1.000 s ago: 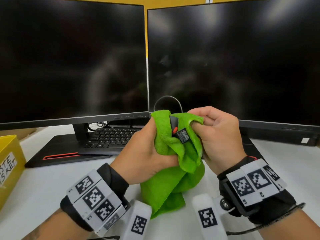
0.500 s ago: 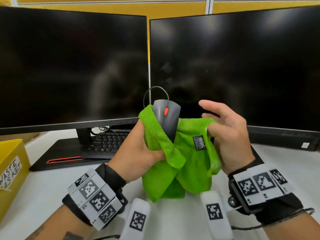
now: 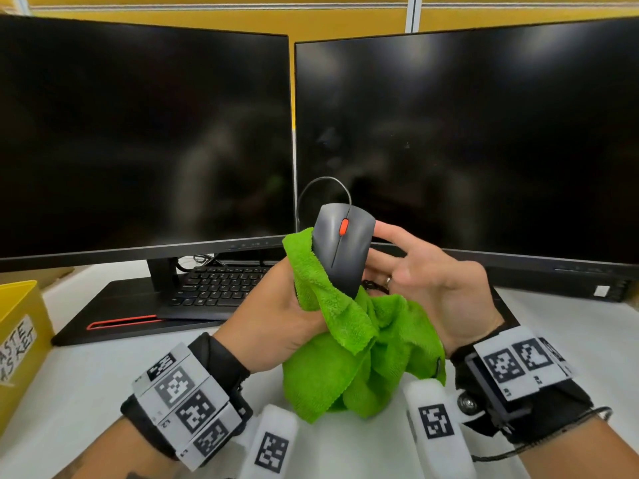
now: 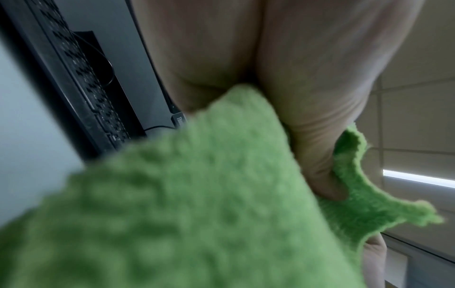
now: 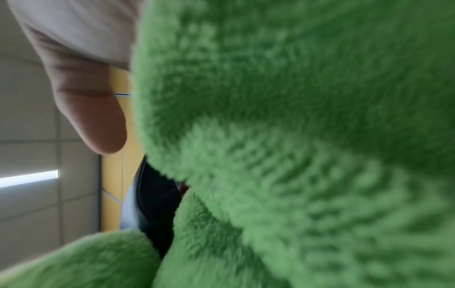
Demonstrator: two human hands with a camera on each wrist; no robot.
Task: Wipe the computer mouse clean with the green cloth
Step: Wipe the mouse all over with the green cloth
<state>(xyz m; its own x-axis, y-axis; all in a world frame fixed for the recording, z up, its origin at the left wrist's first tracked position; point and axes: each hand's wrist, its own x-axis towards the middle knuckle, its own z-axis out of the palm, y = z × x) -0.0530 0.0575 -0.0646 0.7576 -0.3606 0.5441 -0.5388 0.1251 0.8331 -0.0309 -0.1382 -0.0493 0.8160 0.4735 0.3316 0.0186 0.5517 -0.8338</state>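
- Computer mouse stands upright above the worktop, between both hands, its red wheel facing the camera.
- Left hand has its fingers curled round the green cloth, bunched against the mouse's left side.
- Right hand has fingers loosely extended, touching the mouse's right side; cloth drapes below the palm.

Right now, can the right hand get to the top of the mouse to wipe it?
Probably yes. The right hand is beside the mouse, and the mouse's top faces up, uncovered. The green cloth hangs below; the left hand grips it.
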